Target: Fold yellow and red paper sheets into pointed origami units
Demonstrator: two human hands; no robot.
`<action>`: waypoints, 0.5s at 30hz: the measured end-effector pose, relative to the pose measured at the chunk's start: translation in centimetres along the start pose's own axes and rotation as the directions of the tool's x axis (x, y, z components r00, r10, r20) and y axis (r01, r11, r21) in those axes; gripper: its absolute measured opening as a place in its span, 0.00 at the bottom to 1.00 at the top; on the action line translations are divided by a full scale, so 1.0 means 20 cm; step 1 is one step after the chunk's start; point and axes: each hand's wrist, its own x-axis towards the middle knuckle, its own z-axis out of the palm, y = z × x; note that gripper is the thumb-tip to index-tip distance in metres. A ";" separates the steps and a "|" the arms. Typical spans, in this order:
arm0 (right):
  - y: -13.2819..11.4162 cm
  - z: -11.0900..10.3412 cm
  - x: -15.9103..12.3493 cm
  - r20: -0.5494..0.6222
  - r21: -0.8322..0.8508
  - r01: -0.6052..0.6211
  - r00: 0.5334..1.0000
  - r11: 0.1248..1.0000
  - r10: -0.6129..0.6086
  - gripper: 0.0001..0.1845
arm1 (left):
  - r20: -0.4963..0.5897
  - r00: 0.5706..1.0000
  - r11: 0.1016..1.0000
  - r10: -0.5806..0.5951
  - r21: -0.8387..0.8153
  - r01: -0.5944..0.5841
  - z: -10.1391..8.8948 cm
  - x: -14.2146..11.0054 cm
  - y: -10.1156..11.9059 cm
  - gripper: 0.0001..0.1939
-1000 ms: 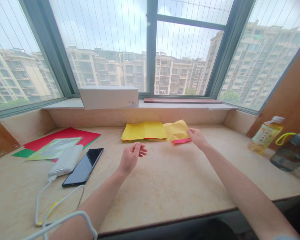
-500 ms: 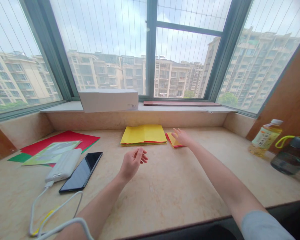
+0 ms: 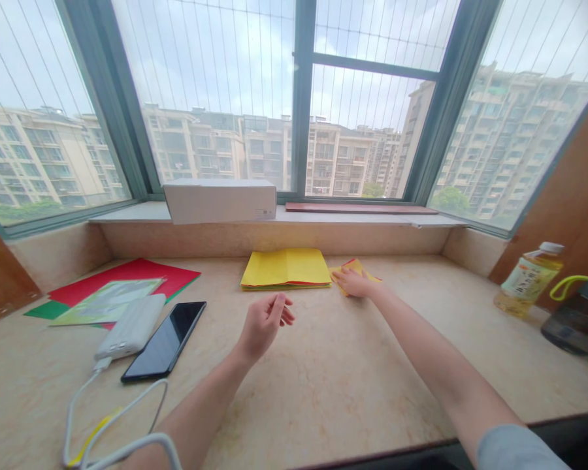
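Note:
My right hand (image 3: 353, 282) is stretched out over small folded sheets of yellow and red paper (image 3: 357, 265). Its fingers lie spread on top of them, covering much of the paper. Just left of it is a larger stack of folded yellow paper (image 3: 287, 266), with red and green edges showing underneath. My left hand (image 3: 268, 318) is loosely closed in front of that stack, thumb resting over curled fingers. Nothing shows in it, and it is apart from the paper.
At left are a phone (image 3: 165, 341), a white power bank (image 3: 131, 328) with a cable (image 3: 73, 405), and red paper sheets (image 3: 127, 277). A drink bottle (image 3: 530, 279) and a dark bottle (image 3: 575, 320) stand at right. A white box (image 3: 220, 201) sits on the sill.
My right hand has come down onto the small folded papers, which now lie turned at a different angle. My left hand keeps its curled pose; the view has tilted slightly.

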 end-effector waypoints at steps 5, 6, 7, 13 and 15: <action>-0.02 -0.03 0.01 -0.058 0.022 0.029 0.998 0.999 -0.027 0.24 | 0.025 1.000 1.000 -0.003 0.011 0.003 0.01 -0.01 0.00 0.21; -0.01 -0.04 0.01 -0.074 0.026 0.030 0.997 0.999 -0.028 0.24 | 0.029 1.000 1.000 -0.001 0.013 0.001 0.01 -0.01 0.00 0.21; -0.01 -0.05 0.01 -0.093 0.030 0.025 0.995 0.999 -0.022 0.25 | 0.031 1.000 1.000 0.002 0.014 -0.002 0.01 -0.01 0.00 0.21; 0.08 -0.07 0.02 -0.142 0.027 -0.085 0.986 0.996 0.088 0.32 | 0.028 0.999 1.000 0.015 0.018 -0.015 0.01 -0.01 0.01 0.21; 0.10 -0.05 0.01 -0.105 0.017 -0.135 0.985 0.991 0.136 0.36 | 0.028 0.999 1.000 0.016 0.022 -0.016 0.01 -0.01 0.02 0.21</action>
